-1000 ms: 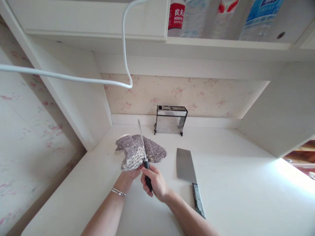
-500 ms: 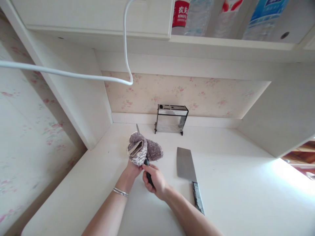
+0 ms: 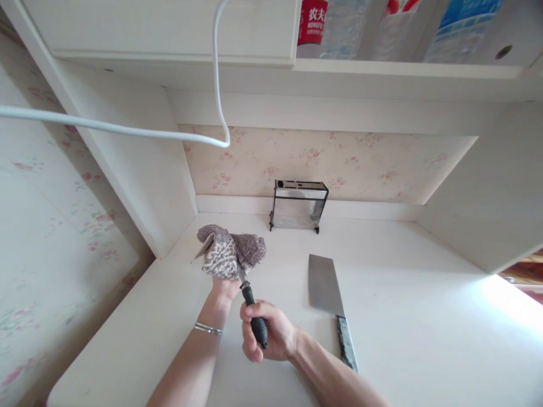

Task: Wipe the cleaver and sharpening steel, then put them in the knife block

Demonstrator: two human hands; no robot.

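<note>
My right hand [image 3: 271, 336] is closed round the black handle of a slim knife [image 3: 253, 316]. Its blade runs up and left into a grey and patterned cloth [image 3: 229, 255]. My left hand [image 3: 224, 287] is wrapped in that cloth and grips it round the blade, so most of the hand and most of the blade are hidden. A silver bracelet sits on my left wrist. Both hands hover over the white counter [image 3: 403, 316].
A cleaver [image 3: 328, 294] lies flat on the counter to the right of my hands, handle toward me. A clear knife block [image 3: 299, 206] stands against the back wall. A white cable [image 3: 218, 96] hangs overhead. Bottles [image 3: 311, 25] stand on the shelf above.
The cloth has closed round the blade and my right hand has drawn the knife back toward me, so the blade tip is now hidden in the cloth.
</note>
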